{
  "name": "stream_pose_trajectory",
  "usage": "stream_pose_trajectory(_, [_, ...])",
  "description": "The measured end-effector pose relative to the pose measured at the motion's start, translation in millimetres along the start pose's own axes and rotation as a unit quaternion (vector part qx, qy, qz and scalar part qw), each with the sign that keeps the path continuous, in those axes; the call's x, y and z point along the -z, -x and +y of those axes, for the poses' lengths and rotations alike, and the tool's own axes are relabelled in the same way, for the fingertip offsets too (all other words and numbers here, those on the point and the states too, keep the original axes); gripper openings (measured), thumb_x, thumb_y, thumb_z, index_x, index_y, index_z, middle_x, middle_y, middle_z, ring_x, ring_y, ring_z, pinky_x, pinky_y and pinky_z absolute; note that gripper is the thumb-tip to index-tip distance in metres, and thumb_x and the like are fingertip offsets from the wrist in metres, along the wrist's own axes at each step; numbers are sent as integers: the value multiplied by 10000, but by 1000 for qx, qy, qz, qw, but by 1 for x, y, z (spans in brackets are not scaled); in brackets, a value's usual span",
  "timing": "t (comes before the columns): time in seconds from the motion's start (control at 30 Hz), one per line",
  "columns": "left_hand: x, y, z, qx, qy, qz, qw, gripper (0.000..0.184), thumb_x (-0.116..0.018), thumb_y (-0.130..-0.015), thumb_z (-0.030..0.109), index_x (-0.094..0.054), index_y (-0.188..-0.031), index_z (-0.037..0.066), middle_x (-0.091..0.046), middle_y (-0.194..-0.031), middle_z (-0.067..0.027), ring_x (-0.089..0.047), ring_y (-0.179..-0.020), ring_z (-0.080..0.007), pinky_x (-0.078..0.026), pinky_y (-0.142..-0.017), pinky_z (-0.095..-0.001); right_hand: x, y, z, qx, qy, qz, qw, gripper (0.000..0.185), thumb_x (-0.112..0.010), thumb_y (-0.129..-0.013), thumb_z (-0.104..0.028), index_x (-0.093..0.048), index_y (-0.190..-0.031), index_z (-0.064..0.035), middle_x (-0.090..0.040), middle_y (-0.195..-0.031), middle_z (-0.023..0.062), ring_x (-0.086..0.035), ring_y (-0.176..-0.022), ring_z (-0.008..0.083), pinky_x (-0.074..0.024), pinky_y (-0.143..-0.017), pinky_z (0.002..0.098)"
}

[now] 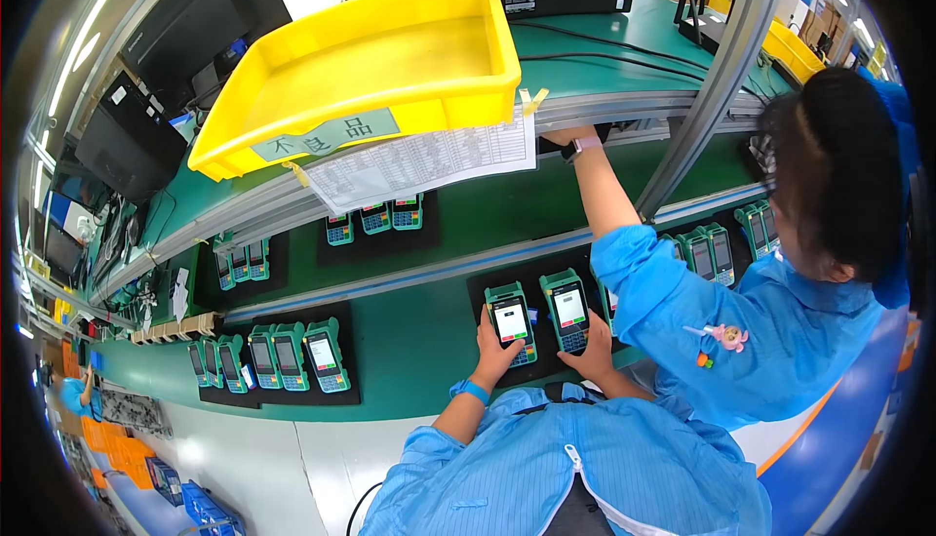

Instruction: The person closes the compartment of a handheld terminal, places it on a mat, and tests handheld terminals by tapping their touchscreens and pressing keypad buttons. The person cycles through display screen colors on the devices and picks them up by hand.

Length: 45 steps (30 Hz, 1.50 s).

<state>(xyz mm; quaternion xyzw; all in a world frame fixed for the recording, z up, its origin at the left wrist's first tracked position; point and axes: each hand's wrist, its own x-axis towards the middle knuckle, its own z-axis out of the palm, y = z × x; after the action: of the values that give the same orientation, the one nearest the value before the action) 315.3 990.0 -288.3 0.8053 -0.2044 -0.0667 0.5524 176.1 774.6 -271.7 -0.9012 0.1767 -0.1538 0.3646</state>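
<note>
Two green-cased payment terminals with lit screens are in front of me on a black mat. My left hand [495,353] grips the left payment terminal [509,319], fingers along its left side and thumb over its keypad. My right hand [591,349] is closed around the lower right side of the other payment terminal [566,304], its thumb by the keys. Both terminals show a white screen with a small dark box and coloured buttons at the bottom. The undersides of both terminals are hidden.
Several more terminals [325,353] stand on a black mat [336,390] to the left. A yellow bin [361,73] sits on the upper shelf, with a printed sheet [419,167] hanging below it. At my right a co-worker in blue [741,341] reaches under the shelf, beside a metal post [717,87].
</note>
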Motion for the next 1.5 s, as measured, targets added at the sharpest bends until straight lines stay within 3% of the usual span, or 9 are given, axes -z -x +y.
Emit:
stream_pose_trajectory(0.17, [2,1,4,-6,-5,-3,1000,1137,-827,-711,178,-137,-1596,-7,-482,-1364,-249,-473,-1242,-417,-359,-1103,-509,-7,3,16,5,12,2,1000,1172,-917,-605,-319,-279,-1544,-29,-428,-1476,238,-399,-1365,435,-312,-1151,523])
stream_pose_trajectory(0.47, [0,1,9,6,-7,17,1000,1083,-813,-727,182,-182,-1590,12,-507,-1323,-243,-487,-1223,-415,-372,-1083,-517,-7,5,17,-16,-22,-7,1000,1176,-919,-604,-308,-274,-1541,-13,-418,-1469,246,-399,-1346,427,-341,-1130,516])
stream_pose_trajectory(0.57, [-4,-1,9,9,13,33,999,1050,-810,-735,192,-212,-1578,8,-512,-1319,-249,-490,-1224,-418,-376,-1078,-518,-8,5,17,14,15,20,1000,1177,-926,-587,-279,-296,-1545,-16,-447,-1420,203,-458,-1240,370,-448,-1009,430])
stream_pose_trajectory(1.1, [-2,0,18,41,-14,25,999,1022,-809,-739,182,-233,-1561,-12,-485,-1404,-247,-482,-1297,-400,-363,-1119,-493,-4,4,13,10,24,8,1000,1169,-914,-610,-311,-283,-1545,-7,-442,-1424,233,-438,-1285,409,-410,-1063,475])
stream_pose_trajectory(1.5, [-5,-2,13,11,-6,37,999,1022,-810,-764,215,-220,-1566,-12,-518,-1304,-264,-496,-1197,-424,-374,-1067,-518,-1,4,9,0,19,-13,1000,1167,-908,-626,-315,-259,-1547,-15,-440,-1442,241,-404,-1346,421,-335,-1127,506])
